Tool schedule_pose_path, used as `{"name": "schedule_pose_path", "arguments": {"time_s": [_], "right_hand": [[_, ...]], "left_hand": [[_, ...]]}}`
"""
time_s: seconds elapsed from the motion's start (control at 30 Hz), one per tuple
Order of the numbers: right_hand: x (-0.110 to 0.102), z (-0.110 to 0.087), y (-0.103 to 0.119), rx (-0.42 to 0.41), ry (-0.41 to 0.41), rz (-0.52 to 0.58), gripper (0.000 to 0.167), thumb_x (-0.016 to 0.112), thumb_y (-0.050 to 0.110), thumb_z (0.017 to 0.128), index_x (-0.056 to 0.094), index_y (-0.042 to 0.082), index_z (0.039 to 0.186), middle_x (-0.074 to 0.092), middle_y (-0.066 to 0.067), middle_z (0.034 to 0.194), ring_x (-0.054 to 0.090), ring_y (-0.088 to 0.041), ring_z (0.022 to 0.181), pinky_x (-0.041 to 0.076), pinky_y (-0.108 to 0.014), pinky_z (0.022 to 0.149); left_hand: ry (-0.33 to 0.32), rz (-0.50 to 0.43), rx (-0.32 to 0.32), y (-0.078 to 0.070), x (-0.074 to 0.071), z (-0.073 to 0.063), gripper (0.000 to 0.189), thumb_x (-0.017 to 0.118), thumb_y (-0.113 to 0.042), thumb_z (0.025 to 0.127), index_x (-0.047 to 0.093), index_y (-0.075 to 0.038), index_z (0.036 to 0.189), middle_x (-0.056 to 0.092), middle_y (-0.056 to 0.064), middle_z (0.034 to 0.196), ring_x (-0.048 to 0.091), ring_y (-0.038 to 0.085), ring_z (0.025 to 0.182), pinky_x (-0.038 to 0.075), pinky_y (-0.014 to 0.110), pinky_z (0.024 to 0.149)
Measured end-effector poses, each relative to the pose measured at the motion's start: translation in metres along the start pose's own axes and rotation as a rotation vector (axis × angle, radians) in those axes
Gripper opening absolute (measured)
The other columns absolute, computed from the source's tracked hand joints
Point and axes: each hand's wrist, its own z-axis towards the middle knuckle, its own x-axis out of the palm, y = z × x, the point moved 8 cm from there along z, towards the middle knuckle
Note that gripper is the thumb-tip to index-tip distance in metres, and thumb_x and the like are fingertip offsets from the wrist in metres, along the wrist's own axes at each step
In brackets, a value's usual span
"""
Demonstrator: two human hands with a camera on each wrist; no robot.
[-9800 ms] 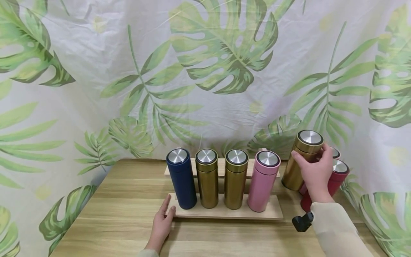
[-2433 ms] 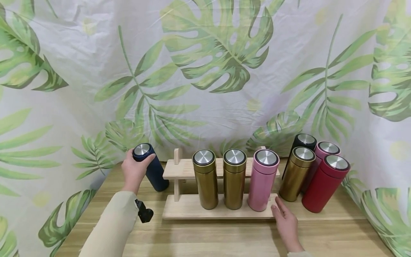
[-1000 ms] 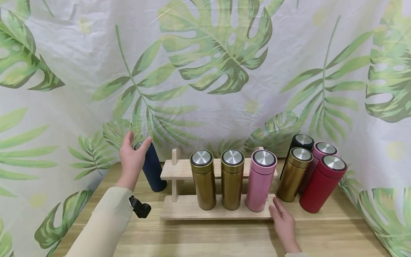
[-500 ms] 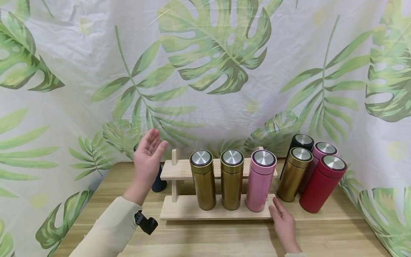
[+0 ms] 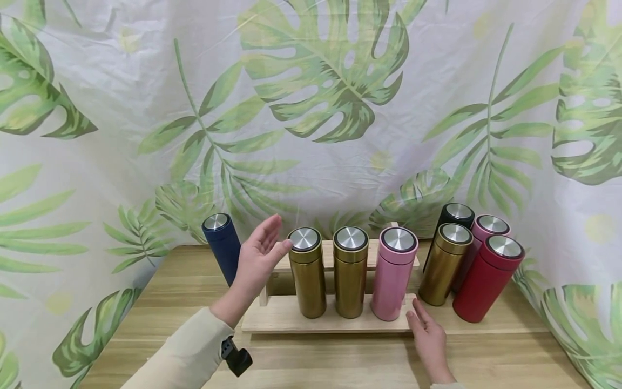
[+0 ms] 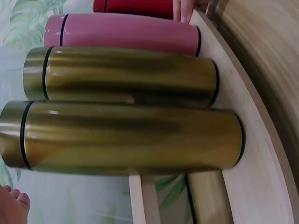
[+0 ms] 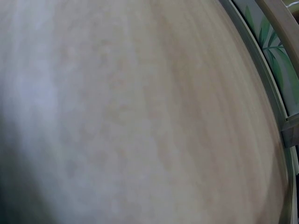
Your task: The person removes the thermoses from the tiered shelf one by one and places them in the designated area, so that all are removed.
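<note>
My left hand [image 5: 259, 256] is raised beside the leftmost gold vacuum flask [image 5: 311, 281], fingers spread, thumb tip close to its silver lid. In the left wrist view its fingertips [image 6: 21, 198] show at the lower left. A second gold flask [image 5: 351, 281] and a pink flask [image 5: 394, 281] stand upright on the lower shelf [image 5: 277, 319] of a wooden rack. My right hand [image 5: 430, 343] touches that shelf's right end with extended fingers. A blue flask [image 5: 222, 246] stands on the table left of the rack, partly behind my left hand.
At right on the table stand a black flask [image 5: 458, 212], a gold one [image 5: 444, 270], a pink one [image 5: 492, 224] and a red one [image 5: 488, 281]. The rack's upper shelf [image 5: 328, 254] lies behind the front row. A leaf-print cloth [image 5: 330, 173] hangs behind the table [image 5: 160, 319].
The blue flask went from the lower shelf to the table at left. My left hand let go of it and moved right. My right hand earlier held a gold flask, now standing at right.
</note>
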Motion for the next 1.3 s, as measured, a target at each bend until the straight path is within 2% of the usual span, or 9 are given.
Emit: {"name": "schedule_pose_path", "arguments": {"time_s": [0.23, 0.33, 0.5, 0.73, 0.97, 1.2, 1.3], "right_hand": [[0.0, -0.001, 0.0, -0.002, -0.002, 0.008, 0.049, 0.052, 0.034, 0.094, 0.048, 0.006, 0.134, 0.048, -0.003, 0.136, 0.039, -0.023, 0.128, 0.026, 0.005, 0.083], [0.0, -0.001, 0.0, -0.003, -0.003, 0.009, 0.049, 0.052, 0.034, 0.094, 0.049, 0.007, 0.134, 0.049, -0.003, 0.136, 0.04, -0.023, 0.128, 0.025, 0.005, 0.083], [0.0, -0.001, 0.0, -0.003, -0.013, 0.016, 0.048, 0.053, 0.034, 0.094, 0.049, 0.007, 0.134, 0.049, -0.003, 0.136, 0.04, -0.023, 0.127, 0.026, 0.005, 0.083], [0.0, -0.002, 0.0, -0.003, -0.017, 0.026, 0.048, 0.054, 0.033, 0.094, 0.049, 0.007, 0.134, 0.049, -0.003, 0.135, 0.04, -0.023, 0.126, 0.027, 0.005, 0.082], [-0.001, -0.002, 0.001, -0.012, -0.019, 0.021, 0.048, 0.053, 0.032, 0.094, 0.049, 0.006, 0.134, 0.049, -0.004, 0.136, 0.04, -0.023, 0.126, 0.027, 0.005, 0.083], [0.0, -0.001, 0.001, -0.001, -0.015, 0.015, 0.047, 0.054, 0.031, 0.094, 0.049, 0.006, 0.134, 0.048, -0.004, 0.136, 0.04, -0.023, 0.127, 0.026, 0.004, 0.084], [0.0, -0.002, 0.002, 0.005, -0.011, 0.013, 0.048, 0.054, 0.031, 0.094, 0.048, 0.006, 0.134, 0.048, -0.005, 0.136, 0.04, -0.023, 0.127, 0.031, -0.003, 0.092]], "left_hand": [[0.104, -0.025, -0.069, 0.007, 0.021, -0.005, 0.07, 0.067, 0.004, 0.08, 0.032, 0.003, 0.14, 0.036, 0.019, 0.144, 0.033, 0.029, 0.135, 0.025, 0.039, 0.112], [0.11, -0.015, -0.102, 0.012, 0.026, -0.006, 0.077, 0.071, 0.003, 0.077, 0.03, -0.002, 0.142, 0.036, 0.015, 0.145, 0.033, 0.025, 0.135, 0.024, 0.039, 0.112], [0.096, 0.027, -0.117, 0.017, 0.028, -0.006, 0.079, 0.074, -0.002, 0.076, 0.031, -0.005, 0.142, 0.038, 0.012, 0.144, 0.037, 0.024, 0.132, 0.028, 0.039, 0.111], [0.079, 0.061, -0.129, 0.024, 0.03, -0.005, 0.08, 0.077, 0.0, 0.071, 0.037, -0.011, 0.139, 0.045, 0.014, 0.136, 0.049, 0.025, 0.12, 0.042, 0.036, 0.099], [0.052, 0.092, -0.111, 0.023, 0.028, -0.004, 0.073, 0.08, -0.004, 0.069, 0.046, -0.01, 0.133, 0.055, 0.014, 0.125, 0.056, 0.025, 0.111, 0.047, 0.033, 0.092], [-0.018, 0.15, -0.095, 0.02, 0.021, -0.008, 0.071, 0.084, -0.009, 0.064, 0.053, -0.012, 0.128, 0.06, 0.01, 0.12, 0.06, 0.021, 0.103, 0.05, 0.026, 0.086], [-0.051, 0.154, -0.094, 0.019, 0.017, -0.012, 0.071, 0.085, -0.01, 0.063, 0.054, -0.013, 0.127, 0.06, 0.009, 0.12, 0.061, 0.019, 0.102, 0.05, 0.024, 0.085]]}}
